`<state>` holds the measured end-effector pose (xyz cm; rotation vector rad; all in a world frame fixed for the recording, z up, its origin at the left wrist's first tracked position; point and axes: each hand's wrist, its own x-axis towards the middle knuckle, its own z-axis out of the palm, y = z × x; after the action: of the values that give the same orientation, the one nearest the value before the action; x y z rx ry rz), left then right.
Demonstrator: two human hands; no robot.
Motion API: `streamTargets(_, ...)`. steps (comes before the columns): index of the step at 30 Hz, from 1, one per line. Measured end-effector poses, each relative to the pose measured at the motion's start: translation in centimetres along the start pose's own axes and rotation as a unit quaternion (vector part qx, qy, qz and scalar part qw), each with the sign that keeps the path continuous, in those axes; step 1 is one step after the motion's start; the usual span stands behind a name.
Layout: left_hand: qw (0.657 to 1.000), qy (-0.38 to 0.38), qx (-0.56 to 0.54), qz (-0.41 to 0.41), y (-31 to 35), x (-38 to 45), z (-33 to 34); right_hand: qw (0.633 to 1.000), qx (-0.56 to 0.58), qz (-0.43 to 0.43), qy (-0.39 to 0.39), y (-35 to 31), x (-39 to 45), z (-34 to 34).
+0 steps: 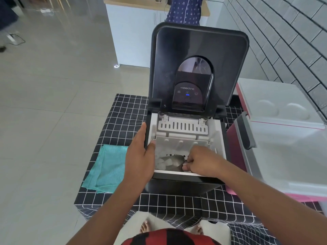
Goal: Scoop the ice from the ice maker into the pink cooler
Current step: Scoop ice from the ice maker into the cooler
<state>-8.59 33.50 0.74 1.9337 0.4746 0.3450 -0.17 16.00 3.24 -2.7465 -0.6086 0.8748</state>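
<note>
A low table [123, 110] draped in a black cloth with a white grid stands on a pale tiled floor [53, 85], beside a grey brick wall [292, 41].

The right hand [201, 161] reaches down into the open ice maker [185, 186], its fingers curled round the handle of a metal scoop [174, 162]. The scoop lies low in the white inner basket, its bowl pointing left and carrying a few pieces of ice [166, 162]; more ice lies around it at the bottom of the basket. The left hand [141, 156] rests against the left rim of the machine, fingers straight along the outer edge and the thumb hooked over the rim into the opening.

The black lid [200, 46] of the ice maker stands tilted up and back, with its control panel lit by a small blue light. Just to the right of the machine sits the pink cooler [235, 137], open, its white lid [276, 101] swung back towards the wall and its grey handle [246, 131] near the ice maker's side. A folded teal cloth [106, 167] lies on the table to the left of the machine, hanging partly over the edge. A white cabinet [132, 32] stands in the background.
</note>
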Motion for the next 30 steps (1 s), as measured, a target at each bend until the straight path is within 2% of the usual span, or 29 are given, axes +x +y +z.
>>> streamTargets(10,1.000,-0.001,0.004,0.001,0.1,0.1,0.1,0.998,0.036,0.046,0.018,0.1,0.9,0.3)
streamTargets(14,1.000,-0.001,-0.007,-0.004,0.0,0.1,0.1,0.999,0.001,0.032,0.035,0.3,0.8,0.4)
streamTargets(19,1.000,0.002,-0.003,-0.003,0.1,0.1,0.0,0.991,-0.086,-0.029,0.094,-0.4,0.9,0.5)
streamTargets(23,1.000,0.001,-0.011,-0.009,-0.1,0.1,0.1,0.992,-0.092,-0.033,0.074,-0.4,0.8,0.3)
streamTargets(30,1.000,0.017,-0.005,0.009,0.1,0.0,0.1,0.987,-0.084,-0.015,0.133,0.3,-0.5,-0.3)
